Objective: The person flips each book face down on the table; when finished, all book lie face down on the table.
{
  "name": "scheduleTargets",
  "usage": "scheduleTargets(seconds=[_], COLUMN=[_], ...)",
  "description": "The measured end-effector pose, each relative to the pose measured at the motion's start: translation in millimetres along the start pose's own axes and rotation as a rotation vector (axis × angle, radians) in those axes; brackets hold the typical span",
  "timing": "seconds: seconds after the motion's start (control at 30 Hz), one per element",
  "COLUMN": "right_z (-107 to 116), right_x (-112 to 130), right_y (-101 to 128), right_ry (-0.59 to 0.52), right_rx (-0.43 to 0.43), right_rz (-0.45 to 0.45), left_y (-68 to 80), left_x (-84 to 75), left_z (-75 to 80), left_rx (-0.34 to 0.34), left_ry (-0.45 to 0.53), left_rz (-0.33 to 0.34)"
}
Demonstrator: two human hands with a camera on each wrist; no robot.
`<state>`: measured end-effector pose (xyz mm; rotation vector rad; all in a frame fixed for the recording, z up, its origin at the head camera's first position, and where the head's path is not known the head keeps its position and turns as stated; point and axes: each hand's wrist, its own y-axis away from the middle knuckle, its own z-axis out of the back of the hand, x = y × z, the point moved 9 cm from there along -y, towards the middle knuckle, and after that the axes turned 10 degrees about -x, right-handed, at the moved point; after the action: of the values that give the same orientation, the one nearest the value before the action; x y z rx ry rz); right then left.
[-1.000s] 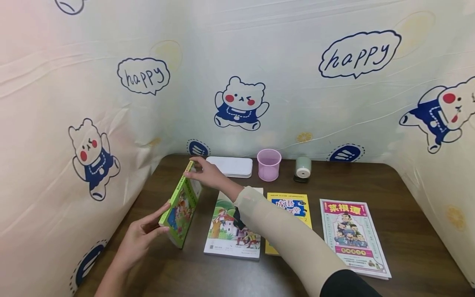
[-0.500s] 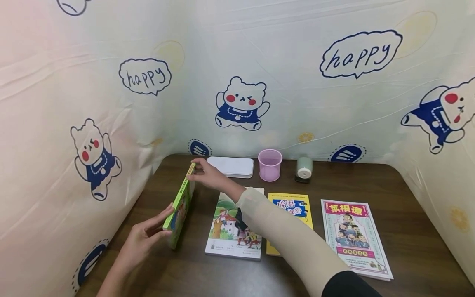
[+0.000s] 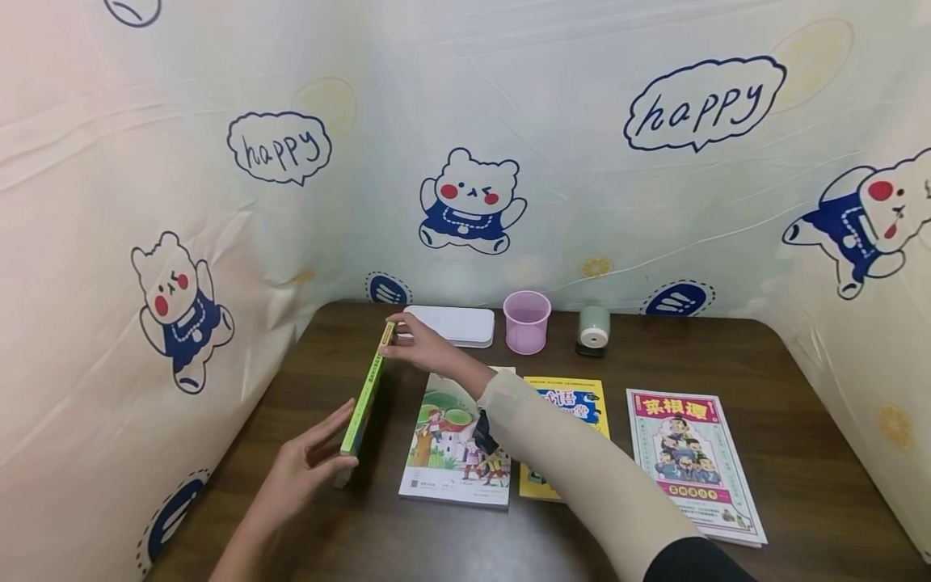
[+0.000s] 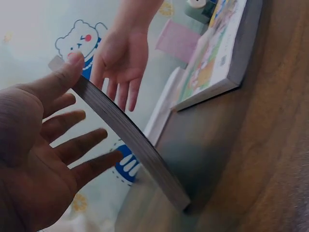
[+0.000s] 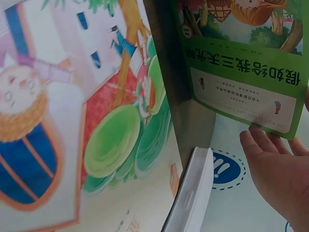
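A green book (image 3: pixel 369 390) stands on edge at the left of the table, its spine turned up. My left hand (image 3: pixel 296 477) pinches the near end of the spine between thumb and fingers. At the far end, my right hand (image 3: pixel 429 349) pinches the same spine. The left wrist view shows the page edges of the book (image 4: pixel 130 140) slanting down to the tabletop, with the lower fingers of my left hand (image 4: pixel 43 150) spread apart. In the right wrist view the green cover of the book (image 5: pixel 246 72) appears beside my right hand (image 5: pixel 285 179).
Right of the green book lie a picture-cover book (image 3: pixel 447 453), a yellow book (image 3: pixel 534 485) partly under my right sleeve, and a pink-and-white book (image 3: pixel 694 465). Along the back stand a white case (image 3: pixel 461 326), a pink cup (image 3: pixel 527 323) and a green pencil sharpener (image 3: pixel 594 327).
Both hands have shifted slightly to the right with the green book. Its illustrated cover, visible earlier, has turned out of the head view, leaving mostly the spine showing.
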<state>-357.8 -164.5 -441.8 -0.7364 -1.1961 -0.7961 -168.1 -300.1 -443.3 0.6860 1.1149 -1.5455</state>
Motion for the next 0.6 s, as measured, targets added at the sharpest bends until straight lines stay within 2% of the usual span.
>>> scheduleTargets(seconds=[0.13, 0.33, 0.47, 0.6], right_z=[2.1, 6.5, 10.0, 13.4], right_x=[-2.8, -11.0, -18.5, -23.5], right_y=[2.1, 4.9, 7.3, 9.9], right_ry=[-0.024, -0.038, -0.006, 0.04], right_rx=[0.015, 0.029, 0.04, 0.039], right_rz=[0.019, 0.015, 0.014, 0.026], left_y=[1.6, 3.5, 4.9, 4.7], left_x=[7.4, 18.8, 25.2, 29.8], left_z=[-5.9, -10.4, -16.3, -20.2], left_rx=[0.021, -0.004, 0.0, -0.006], left_ry=[-0.024, -0.081, -0.092, -0.154], left_rz=[0.002, 0.046, 0.085, 0.095])
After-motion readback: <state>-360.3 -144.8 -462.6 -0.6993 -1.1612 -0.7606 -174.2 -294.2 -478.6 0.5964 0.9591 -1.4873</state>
